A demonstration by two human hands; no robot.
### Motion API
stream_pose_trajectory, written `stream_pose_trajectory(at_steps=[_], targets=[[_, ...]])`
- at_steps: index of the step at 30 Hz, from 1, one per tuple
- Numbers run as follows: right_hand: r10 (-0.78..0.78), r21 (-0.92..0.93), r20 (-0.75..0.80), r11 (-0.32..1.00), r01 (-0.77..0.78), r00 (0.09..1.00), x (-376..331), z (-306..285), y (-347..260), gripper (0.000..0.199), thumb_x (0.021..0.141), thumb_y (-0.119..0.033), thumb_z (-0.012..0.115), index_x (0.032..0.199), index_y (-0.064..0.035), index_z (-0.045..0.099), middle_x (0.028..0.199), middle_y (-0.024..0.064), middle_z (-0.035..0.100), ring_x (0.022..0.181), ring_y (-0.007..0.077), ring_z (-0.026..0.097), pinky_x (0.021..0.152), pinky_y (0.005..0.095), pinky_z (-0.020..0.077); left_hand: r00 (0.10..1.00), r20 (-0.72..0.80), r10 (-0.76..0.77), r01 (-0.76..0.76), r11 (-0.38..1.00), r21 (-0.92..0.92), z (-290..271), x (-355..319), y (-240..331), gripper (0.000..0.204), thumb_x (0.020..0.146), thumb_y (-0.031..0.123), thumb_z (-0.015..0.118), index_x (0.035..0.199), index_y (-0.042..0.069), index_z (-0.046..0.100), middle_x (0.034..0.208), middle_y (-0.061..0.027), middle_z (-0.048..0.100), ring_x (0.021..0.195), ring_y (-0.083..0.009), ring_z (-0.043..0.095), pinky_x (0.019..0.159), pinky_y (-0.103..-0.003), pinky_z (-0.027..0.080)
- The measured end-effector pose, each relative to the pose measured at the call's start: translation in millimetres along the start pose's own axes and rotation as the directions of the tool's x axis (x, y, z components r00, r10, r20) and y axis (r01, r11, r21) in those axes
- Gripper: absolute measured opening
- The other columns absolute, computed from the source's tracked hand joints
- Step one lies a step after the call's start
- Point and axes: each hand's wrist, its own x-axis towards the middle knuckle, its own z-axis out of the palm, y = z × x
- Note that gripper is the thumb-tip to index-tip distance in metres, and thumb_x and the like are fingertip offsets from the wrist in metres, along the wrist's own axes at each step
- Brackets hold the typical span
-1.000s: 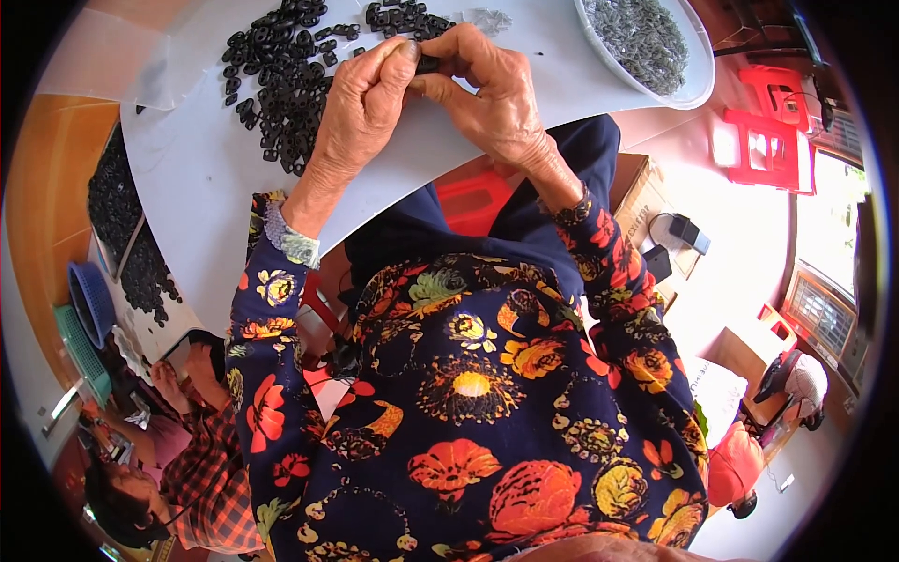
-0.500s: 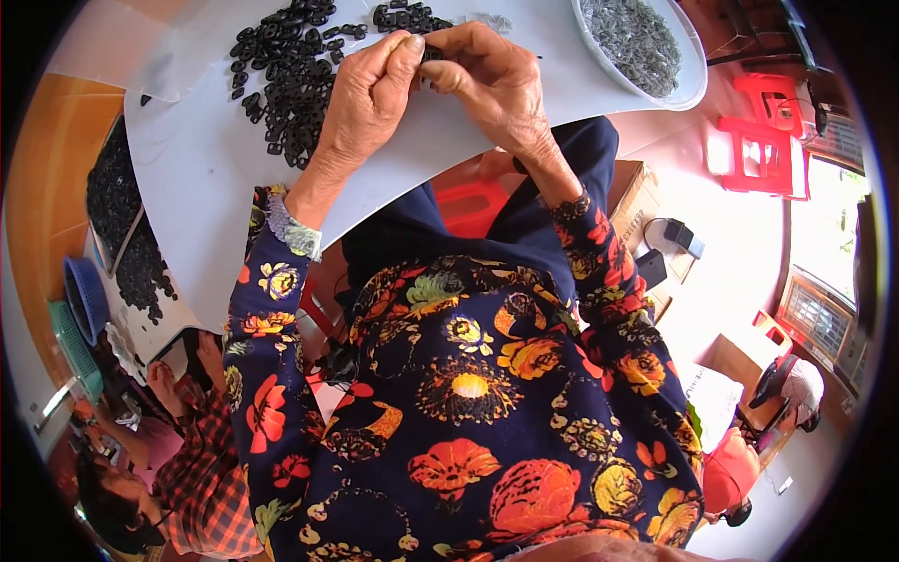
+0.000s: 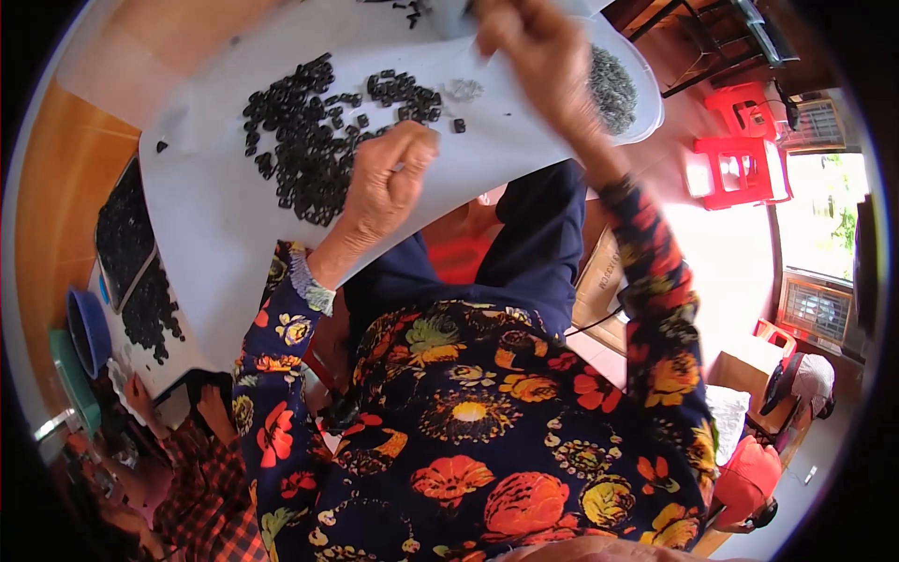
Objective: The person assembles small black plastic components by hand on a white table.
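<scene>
My left hand (image 3: 393, 176) hovers at the near edge of the white table (image 3: 206, 225), fingers curled together. Whatever may be in them is hidden. Beyond it lies a heap of small black plastic pieces (image 3: 304, 140), with a smaller cluster of black pieces (image 3: 403, 94) to its right. A little pile of clear small parts (image 3: 464, 90) and a single black piece (image 3: 459, 125) sit beside that cluster. My right hand (image 3: 536, 42) is stretched out toward the far side, smeared by motion, beside a pale greyish thing (image 3: 451, 17). Its fingers cannot be read.
A white basin (image 3: 658, 114) of clear small parts (image 3: 611, 92) stands at the table's right. Black pieces (image 3: 126, 229) fill a tray at far left, near a blue basket (image 3: 86, 332). Red stools (image 3: 735, 173) stand right; a person in checked shirt (image 3: 211, 487) sits lower left.
My hands were together over the table, fingers on a small black piece; now they are apart. The right has swung forward and right, while the left has come lower in view.
</scene>
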Motion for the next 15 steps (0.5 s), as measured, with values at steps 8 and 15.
stream_pose_trajectory(at_steps=[8, 15], targets=[[-0.024, -0.019, -0.043, 1.000, 0.024, 0.999, 55.9, -10.3, -8.6, 0.016, 0.093, -0.012, 0.052, 0.097, 0.0017, 0.059, 0.063, 0.0013, 0.056, 0.052, 0.0034, 0.048, 0.045, 0.0178, 0.0372, 0.964, 0.237, -0.120, 0.145, 0.985, -0.093, 7.5, -12.5, -2.1, 0.034, 0.095, 0.026, 0.049, 0.078, -0.003, 0.052, 0.063, -0.0069, 0.044, 0.055, -0.0134, 0.039, 0.052, -0.029, 0.037], [0.084, -0.301, 0.401, 0.953, 0.044, 0.912, 25.8, 46.2, 25.3, 0.014, 0.081, -0.010, 0.059, 0.086, 0.0011, 0.065, 0.067, 0.0125, 0.061, 0.060, 0.0178, 0.060, 0.059, 0.0310, 0.0478, 0.955, 0.171, -0.243, 0.270, 0.951, -0.153, -1.4, -17.2, -8.7, 0.045, 0.097, 0.035, 0.044, 0.071, 0.000, 0.052, 0.057, 0.0004, 0.041, 0.053, -0.0078, 0.038, 0.051, -0.025, 0.033]])
